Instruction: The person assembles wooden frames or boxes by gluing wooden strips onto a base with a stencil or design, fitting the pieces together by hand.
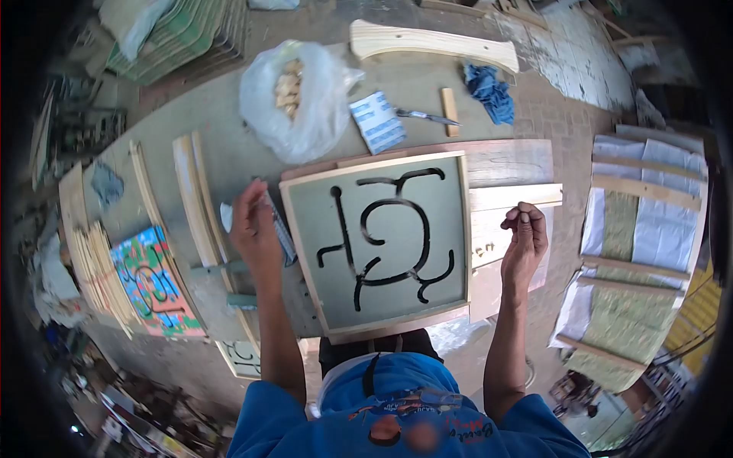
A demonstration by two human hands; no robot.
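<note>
The framed panel [382,240], flat on the counter [229,153] at centre frame, looks stiff and light, best taken by its wooden rim; the left hand [256,229] grips a slim tool [285,238] at its left edge, and the right hand [523,240] is pinched narrow beside its right edge.
</note>
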